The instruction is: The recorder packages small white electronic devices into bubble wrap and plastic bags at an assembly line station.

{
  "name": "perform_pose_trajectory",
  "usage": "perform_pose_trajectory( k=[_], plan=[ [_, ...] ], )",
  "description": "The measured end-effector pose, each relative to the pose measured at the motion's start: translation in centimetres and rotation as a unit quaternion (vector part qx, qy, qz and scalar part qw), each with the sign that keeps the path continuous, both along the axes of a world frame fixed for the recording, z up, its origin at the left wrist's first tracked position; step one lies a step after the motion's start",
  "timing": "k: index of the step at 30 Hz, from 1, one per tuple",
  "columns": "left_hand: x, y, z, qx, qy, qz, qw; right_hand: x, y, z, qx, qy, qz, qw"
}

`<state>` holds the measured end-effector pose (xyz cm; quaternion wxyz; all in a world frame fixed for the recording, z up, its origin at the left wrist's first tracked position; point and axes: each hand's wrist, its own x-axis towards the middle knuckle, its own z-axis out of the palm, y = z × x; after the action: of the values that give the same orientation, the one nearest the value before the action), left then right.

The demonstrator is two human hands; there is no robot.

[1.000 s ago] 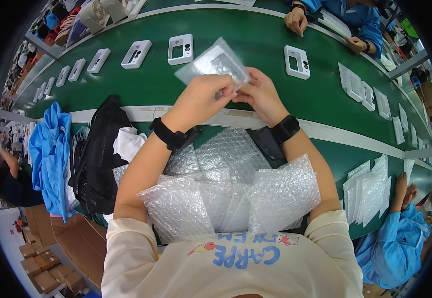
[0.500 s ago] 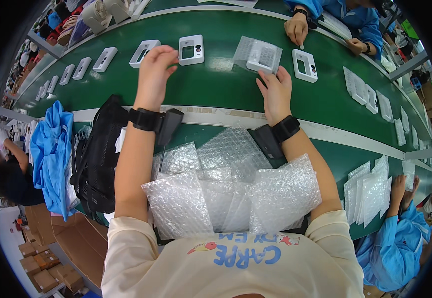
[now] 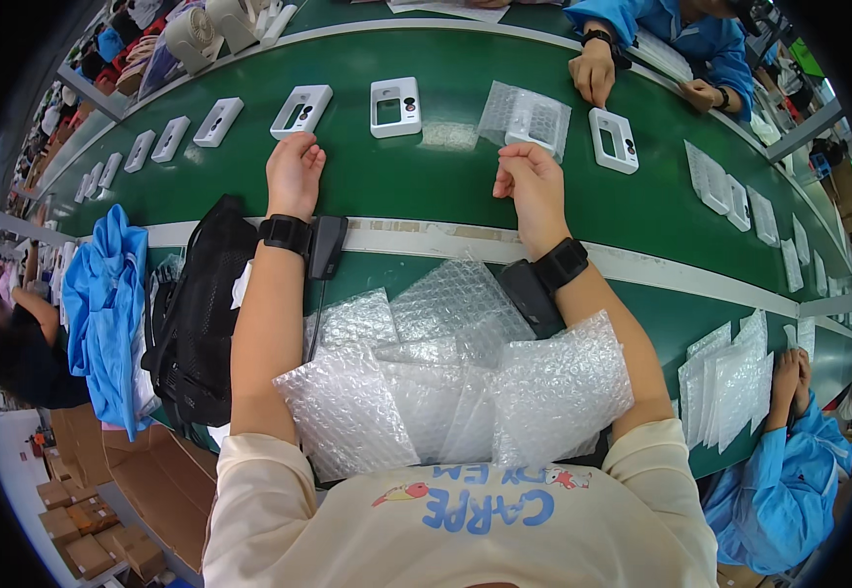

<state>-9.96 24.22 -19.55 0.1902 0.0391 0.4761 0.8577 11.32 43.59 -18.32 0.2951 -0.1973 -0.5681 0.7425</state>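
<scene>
My left hand [image 3: 294, 174] has its fingers curled in at the lower edge of a white plastic housing [image 3: 324, 103] with a rectangular opening; whether they touch is unclear. No object shows in those fingers. My right hand [image 3: 534, 188] is loosely closed, its bent fingers just below a white housing in a clear bubble-wrap pouch [image 3: 496, 114]. Nothing shows in that hand either. Between my hands, farther up the green belt, lies another white housing [image 3: 408, 120] with a dark round button. Several bubble-wrap pouches [image 3: 563, 392] are heaped before my body, between my forearms.
More white housings [image 3: 218, 122] line the belt at left; wrapped ones [image 3: 707, 178] lie at right. Across the belt, a co-worker's hand [image 3: 592, 73] reaches to a bare housing [image 3: 602, 147]. A black mesh bag [image 3: 200, 314] and blue garment [image 3: 104, 304] are left; stacked pouches [image 3: 725, 382] right.
Both hands have drawn back toward me, and their fingers have curled in. The housings on the belt have shifted slightly right. The co-worker's hand across the belt has moved down toward a housing.
</scene>
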Motion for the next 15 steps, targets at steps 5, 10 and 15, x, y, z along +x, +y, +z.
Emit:
perform_pose_trajectory(
  k=[5,10,15],
  plan=[
    [-0.05,-0.21,-0.25,0.018,0.014,0.045,0.999,0.39,-0.04,-0.09,-0.004,-0.013,0.000,1.000],
    [-0.32,-0.36,-0.41,0.029,0.012,0.066,0.997,0.25,-0.13,-0.09,-0.011,-0.018,0.010,1.000],
    [0.26,-0.06,0.50,0.029,0.019,0.106,0.994,0.36,0.00,0.02,-0.003,-0.026,0.004,1.000]
  ],
)
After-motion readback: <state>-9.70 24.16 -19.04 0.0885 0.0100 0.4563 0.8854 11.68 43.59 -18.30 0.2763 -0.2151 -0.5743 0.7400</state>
